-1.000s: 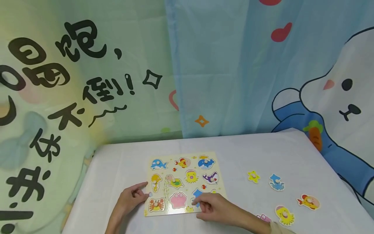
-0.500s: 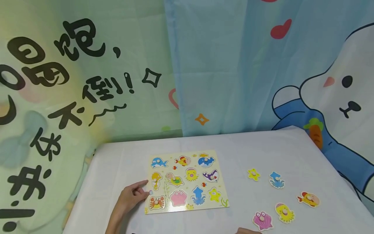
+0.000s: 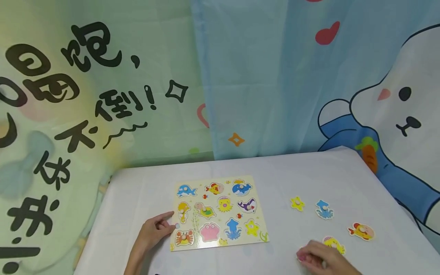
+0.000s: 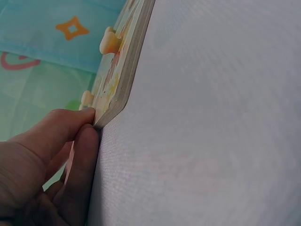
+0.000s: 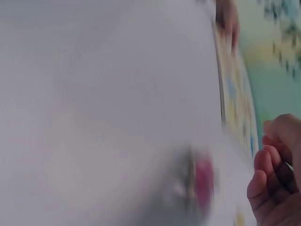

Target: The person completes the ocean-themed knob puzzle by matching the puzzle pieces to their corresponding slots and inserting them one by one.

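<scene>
A pale yellow sea-animal puzzle board [image 3: 216,246] lies on the white-covered table. At its left edge my left hand [image 3: 154,233] holds it, thumb and finger at the board's corner in the left wrist view. My right hand [image 3: 321,258] is bent over the pink shell puzzle piece [image 3: 301,257], hiding most of it. In the right wrist view the blurred shell piece [image 5: 203,183] shows a gap from my half-curled fingers [image 5: 264,161]. Knobbed pieces such as the crab [image 3: 184,238] sit in the board; the pink shell slot [image 3: 209,233] shows no knob.
Loose on the table to the right lie a yellow star piece [image 3: 297,204], a blue squid piece [image 3: 324,209], a fish piece [image 3: 361,232] and a yellow octopus piece [image 3: 335,243], partly behind my right hand. A printed curtain [image 3: 247,95] hangs behind the table.
My right hand was over the board's squid slot, then low at the front edge, and is now over the shell piece at the right. The left hand stays at the board.
</scene>
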`<state>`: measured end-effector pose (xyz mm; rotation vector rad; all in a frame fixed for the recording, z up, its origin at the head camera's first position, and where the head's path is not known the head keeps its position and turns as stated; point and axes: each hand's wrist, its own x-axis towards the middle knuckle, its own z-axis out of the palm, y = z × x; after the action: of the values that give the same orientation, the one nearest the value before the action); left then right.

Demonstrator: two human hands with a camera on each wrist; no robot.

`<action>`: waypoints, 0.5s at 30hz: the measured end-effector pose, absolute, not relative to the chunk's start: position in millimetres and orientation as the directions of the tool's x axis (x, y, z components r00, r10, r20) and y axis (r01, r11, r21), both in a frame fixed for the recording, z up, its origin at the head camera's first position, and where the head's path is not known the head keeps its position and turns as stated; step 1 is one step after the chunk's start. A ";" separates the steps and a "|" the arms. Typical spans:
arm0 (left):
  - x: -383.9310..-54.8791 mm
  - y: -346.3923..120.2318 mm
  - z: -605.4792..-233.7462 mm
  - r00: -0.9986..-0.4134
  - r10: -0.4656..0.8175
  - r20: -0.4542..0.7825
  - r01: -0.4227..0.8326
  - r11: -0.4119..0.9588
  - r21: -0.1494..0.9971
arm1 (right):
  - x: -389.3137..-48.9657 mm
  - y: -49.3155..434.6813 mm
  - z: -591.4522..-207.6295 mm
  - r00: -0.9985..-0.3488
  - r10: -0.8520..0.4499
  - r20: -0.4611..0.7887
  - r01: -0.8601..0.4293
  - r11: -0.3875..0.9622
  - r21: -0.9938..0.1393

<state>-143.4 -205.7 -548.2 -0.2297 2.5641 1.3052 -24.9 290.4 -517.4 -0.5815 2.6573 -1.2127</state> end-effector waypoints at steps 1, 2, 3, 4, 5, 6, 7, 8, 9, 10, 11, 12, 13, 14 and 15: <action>-143.5 -206.1 -548.5 -0.954 -0.029 -0.300 -0.259 0.586 0.768 | -36.5 303.2 -516.0 -0.936 -0.348 0.057 -0.282 0.641 -0.714; -143.6 -206.8 -548.6 -0.952 -0.033 -0.304 -0.264 0.585 0.767 | -48.2 315.9 -516.6 -0.951 -0.281 0.132 -0.296 0.694 -0.657; -143.4 -207.6 -548.5 -0.953 -0.035 -0.302 -0.264 0.585 0.766 | -60.3 328.0 -517.1 -0.960 -0.213 0.184 -0.281 0.748 -0.601; -143.2 -208.6 -548.4 -0.954 -0.035 -0.298 -0.261 0.587 0.766 | -71.9 340.5 -518.6 -0.965 -0.161 0.209 -0.253 0.792 -0.555; -142.9 -209.5 -548.0 -0.955 -0.035 -0.294 -0.258 0.587 0.767 | -82.5 351.6 -520.7 -0.970 -0.107 0.219 -0.209 0.828 -0.521; -142.7 -210.1 -547.4 -0.956 -0.031 -0.291 -0.253 0.588 0.768 | -91.5 361.9 -521.6 -0.983 -0.061 0.172 -0.142 0.849 -0.509; -142.6 -210.5 -546.9 -0.957 -0.028 -0.288 -0.249 0.588 0.770 | -98.6 371.1 -523.1 -0.993 -0.031 0.116 -0.085 0.861 -0.502; -142.7 -210.6 -546.8 -0.957 -0.026 -0.288 -0.247 0.589 0.770 | -103.9 379.0 -525.0 -0.998 -0.017 0.058 -0.044 0.867 -0.496; -142.8 -210.3 -546.6 -0.957 -0.025 -0.288 -0.247 0.591 0.768 | -107.8 385.0 -526.8 -1.000 -0.014 0.007 -0.016 0.865 -0.501; -143.0 -209.8 -546.4 -0.957 -0.022 -0.289 -0.245 0.594 0.766 | -110.6 389.8 -528.7 -0.999 -0.024 -0.029 -0.006 0.862 -0.507; -143.0 -209.0 -546.2 -0.956 -0.021 -0.292 -0.247 0.595 0.765 | -112.5 392.8 -530.1 -0.998 -0.033 -0.045 -0.005 0.859 -0.512; -143.2 -208.0 -546.3 -0.955 -0.023 -0.296 -0.251 0.596 0.763 | -113.9 395.0 -531.1 -0.998 -0.048 -0.047 -0.017 0.855 -0.518; -143.3 -206.9 -546.7 -0.954 -0.024 -0.299 -0.253 0.596 0.762 | -114.9 396.4 -531.9 -0.997 -0.064 -0.032 -0.038 0.851 -0.524; -143.2 -205.6 -546.7 -0.953 -0.024 -0.301 -0.255 0.595 0.762 | -115.6 397.3 -532.3 -0.996 -0.083 -0.015 -0.062 0.846 -0.529; -143.0 -204.3 -546.7 -0.953 -0.024 -0.303 -0.258 0.593 0.763 | -116.1 397.9 -532.4 -0.995 -0.098 0.004 -0.086 0.843 -0.531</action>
<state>-143.0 -204.3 -546.7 -0.2323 2.5624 1.2885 -116.1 397.9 -532.4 -0.1494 2.9938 -0.8600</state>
